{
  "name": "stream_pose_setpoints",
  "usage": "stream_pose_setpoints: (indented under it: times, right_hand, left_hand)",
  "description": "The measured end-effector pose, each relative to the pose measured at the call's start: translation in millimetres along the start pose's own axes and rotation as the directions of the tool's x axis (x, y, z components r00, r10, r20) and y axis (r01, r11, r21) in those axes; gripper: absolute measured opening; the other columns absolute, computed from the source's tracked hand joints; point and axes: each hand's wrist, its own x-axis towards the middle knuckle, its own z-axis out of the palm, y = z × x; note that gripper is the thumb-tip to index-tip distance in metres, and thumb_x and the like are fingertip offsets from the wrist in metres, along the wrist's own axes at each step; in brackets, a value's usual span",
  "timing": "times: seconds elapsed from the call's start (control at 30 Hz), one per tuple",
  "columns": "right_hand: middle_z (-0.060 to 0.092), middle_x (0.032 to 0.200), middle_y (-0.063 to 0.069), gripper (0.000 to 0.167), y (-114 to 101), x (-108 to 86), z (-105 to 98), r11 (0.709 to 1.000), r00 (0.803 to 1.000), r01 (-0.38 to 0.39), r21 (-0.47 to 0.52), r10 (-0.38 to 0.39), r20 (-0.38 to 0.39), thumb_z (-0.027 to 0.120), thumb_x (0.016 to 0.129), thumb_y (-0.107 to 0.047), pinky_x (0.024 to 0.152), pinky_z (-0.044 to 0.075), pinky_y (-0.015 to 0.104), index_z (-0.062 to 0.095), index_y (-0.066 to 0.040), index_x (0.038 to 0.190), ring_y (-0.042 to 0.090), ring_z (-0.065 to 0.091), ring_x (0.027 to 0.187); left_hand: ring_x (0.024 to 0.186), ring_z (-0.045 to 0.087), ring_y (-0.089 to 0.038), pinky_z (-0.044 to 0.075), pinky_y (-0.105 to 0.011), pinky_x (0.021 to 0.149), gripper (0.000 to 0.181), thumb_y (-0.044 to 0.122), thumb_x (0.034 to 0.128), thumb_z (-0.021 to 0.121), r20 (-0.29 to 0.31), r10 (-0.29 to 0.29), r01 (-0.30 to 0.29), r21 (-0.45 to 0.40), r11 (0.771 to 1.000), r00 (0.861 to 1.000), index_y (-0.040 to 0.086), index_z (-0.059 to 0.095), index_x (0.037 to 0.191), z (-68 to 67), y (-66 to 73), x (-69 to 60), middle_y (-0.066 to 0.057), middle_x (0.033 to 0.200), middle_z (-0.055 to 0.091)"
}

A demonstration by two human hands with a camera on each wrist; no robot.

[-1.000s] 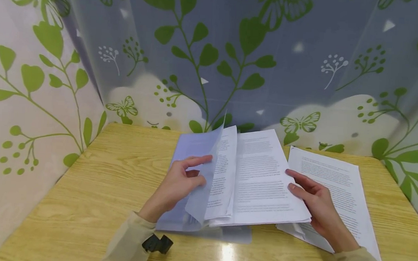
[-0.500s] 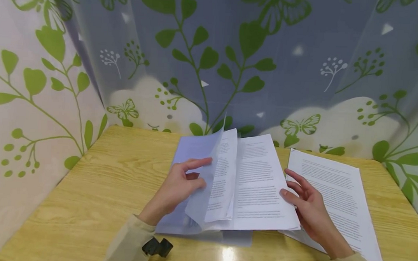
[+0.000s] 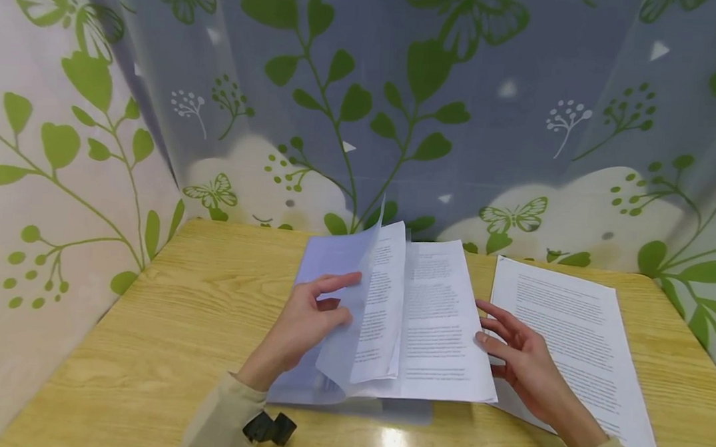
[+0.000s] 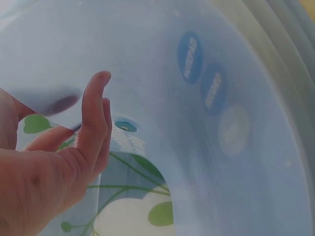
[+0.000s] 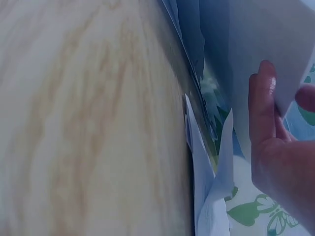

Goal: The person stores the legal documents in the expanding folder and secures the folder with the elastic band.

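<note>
In the head view a bluish translucent plastic folder [image 3: 327, 249] lies opened on the table. My left hand [image 3: 305, 324] holds its raised clear leaves, thumb and fingers at their edge; in the left wrist view a leaf [image 4: 231, 162] curves up beside the fingers. Printed sheets [image 3: 387, 305] stand among the leaves. To their right, my right hand [image 3: 522, 364] pinches the right edge of a stack of printed papers [image 3: 440, 320], thumb on top and fingers beneath. The stack's left edge lies at a clear leaf; whether it is inside a pocket is hard to tell.
Another printed stack [image 3: 569, 326] lies on the wooden table [image 3: 168, 322] at the right, partly behind my right hand. A patterned curtain [image 3: 363, 104] rises along the table's back edge and left side.
My right hand has moved left with the papers, which slide toward the folder and now overlap the other stack less. The left hand keeps its hold on the leaves.
</note>
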Motion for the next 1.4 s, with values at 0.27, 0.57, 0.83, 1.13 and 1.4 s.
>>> stream_pose_setpoints:
  times: [0.27, 0.57, 0.83, 1.13, 1.4]
  right_hand:
    - [0.067, 0.127, -0.015, 0.055, 2, 1.0, -3, 1.0, 0.996, 0.031, -0.004, -0.03, 0.088, 0.055, 0.104, -0.014, 0.078, 0.062, 0.035, 0.038, -0.017, 0.157, 0.01, 0.071, 0.103]
    - [0.066, 0.128, -0.015, 0.06, 2, 3.2, 0, 0.999, 0.994, 0.038, -0.027, -0.035, 0.103, 0.057, 0.103, -0.013, 0.082, 0.06, 0.032, 0.034, -0.012, 0.159, 0.01, 0.07, 0.106]
    - [0.065, 0.13, -0.015, 0.062, 2, 6.0, 3, 0.999, 0.992, 0.043, -0.023, -0.04, 0.118, 0.057, 0.103, -0.014, 0.083, 0.06, 0.032, 0.032, -0.012, 0.16, 0.01, 0.069, 0.107]
    - [0.064, 0.133, -0.011, 0.061, -2, 9.4, 9, 0.998, 0.986, 0.066, 0.019, -0.068, 0.151, 0.057, 0.103, -0.011, 0.086, 0.059, 0.031, 0.033, -0.012, 0.159, 0.01, 0.068, 0.11]
    - [0.064, 0.134, -0.009, 0.06, -4, 11.7, 14, 0.996, 0.981, 0.082, 0.046, -0.089, 0.174, 0.056, 0.103, -0.01, 0.088, 0.059, 0.03, 0.033, -0.011, 0.159, 0.01, 0.068, 0.112]
  left_hand:
    - [0.078, 0.061, -0.017, 0.05, -0.026, 0.069, 0.061, -0.008, 0.0796, 0.062, -0.009, -0.004, 0.004, 0.019, 1.0, 1.0, 0.019, 0.07, 0.134, 0.3, -0.3, -0.3, -0.004, 0.134, 0.063]
    - [0.085, 0.063, -0.02, 0.051, -0.028, 0.073, 0.06, -0.006, 0.0805, 0.063, -0.005, 0.0, 0.001, 0.038, 0.999, 1.0, 0.021, 0.07, 0.134, 0.2, 0.1, 0.3, -0.002, 0.135, 0.063]
    - [0.084, 0.063, -0.019, 0.05, -0.027, 0.073, 0.06, -0.006, 0.0804, 0.063, -0.009, 0.006, -0.005, 0.037, 0.999, 1.0, 0.02, 0.07, 0.134, 0.2, 0.0, 0.8, -0.001, 0.135, 0.063]
    - [0.087, 0.063, -0.02, 0.051, -0.027, 0.075, 0.06, -0.006, 0.08, 0.063, -0.014, 0.003, -0.003, 0.042, 0.999, 1.0, 0.021, 0.071, 0.133, 0.2, 0.5, 0.7, -0.001, 0.135, 0.063]
    - [0.091, 0.064, -0.022, 0.051, -0.027, 0.077, 0.06, -0.005, 0.0807, 0.063, -0.014, 0.0, 0.001, 0.042, 0.999, 1.0, 0.022, 0.07, 0.133, -0.5, 0.3, 1.0, 0.0, 0.138, 0.062]
